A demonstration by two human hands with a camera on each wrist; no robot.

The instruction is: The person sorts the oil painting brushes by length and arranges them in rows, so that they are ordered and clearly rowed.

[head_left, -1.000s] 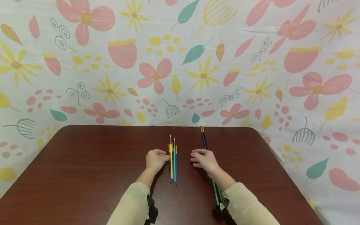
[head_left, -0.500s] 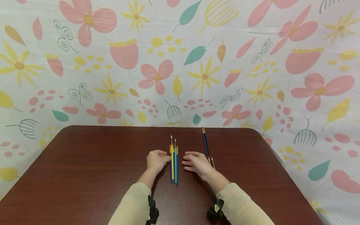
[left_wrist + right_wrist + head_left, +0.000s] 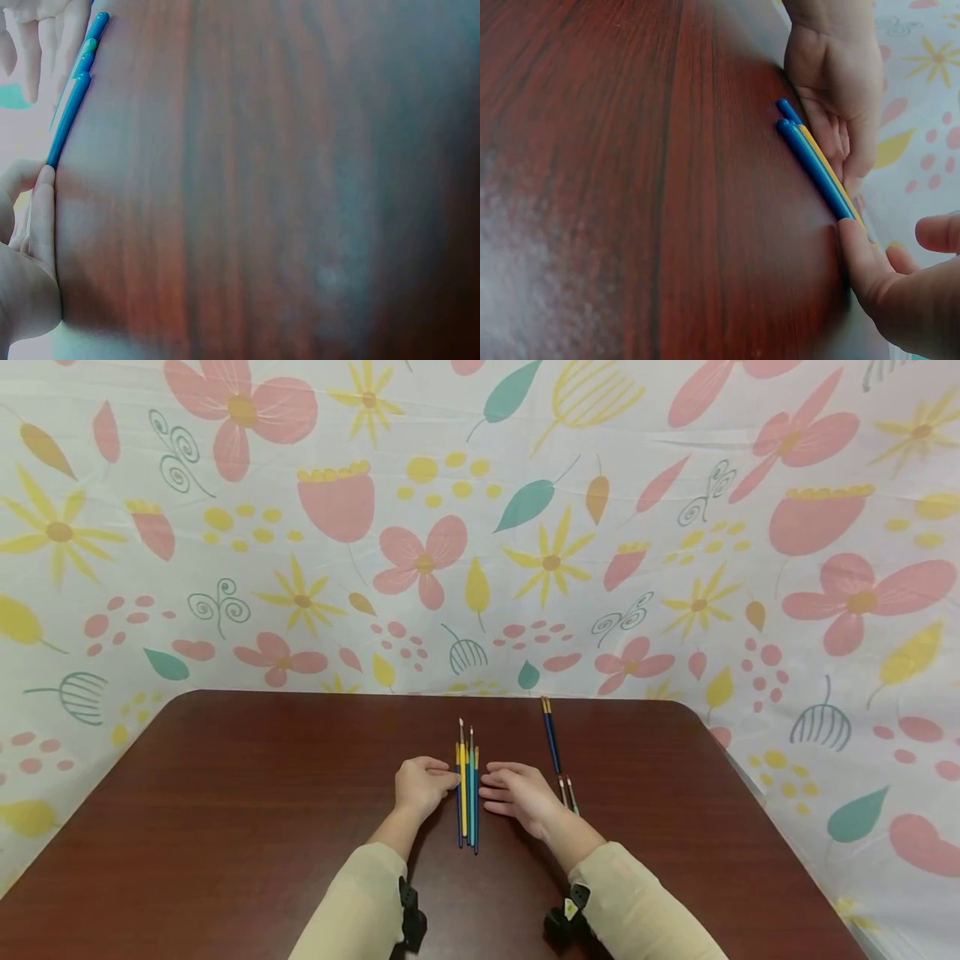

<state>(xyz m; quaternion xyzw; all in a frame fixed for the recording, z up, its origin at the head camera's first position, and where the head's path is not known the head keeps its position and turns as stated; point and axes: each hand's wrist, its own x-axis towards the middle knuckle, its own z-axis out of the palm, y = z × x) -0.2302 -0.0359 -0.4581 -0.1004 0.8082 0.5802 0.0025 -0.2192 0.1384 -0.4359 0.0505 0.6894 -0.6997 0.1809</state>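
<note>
Several paintbrushes lie side by side in a narrow bundle at mid-table, bristles pointing away. Among them are a yellow-handled paintbrush point(image 3: 464, 802) and blue-handled paintbrushes point(image 3: 477, 814). My left hand point(image 3: 422, 792) rests along the bundle's left side, fingertips and thumb at the outermost handle. From the right, my right hand point(image 3: 525, 797) has its fingers extended, with the tips against the bundle's side. Rounded blue handle ends point(image 3: 71, 112) show in the left wrist view. In the right wrist view, a fingertip meets the blue handles point(image 3: 817, 172) beside the yellow one.
Two blue paintbrushes point(image 3: 552, 739) lie toward the back of the brown table point(image 3: 262, 793), right of the bundle. Two more paintbrushes point(image 3: 573, 797) lie nearer, partly hidden by my right forearm. A flower-printed cloth point(image 3: 420, 643) hangs behind the table.
My right hand has moved left, from beside the separate paintbrushes up to the bundle, uncovering the tips of two paintbrushes. My left hand stays at the bundle's left side.
</note>
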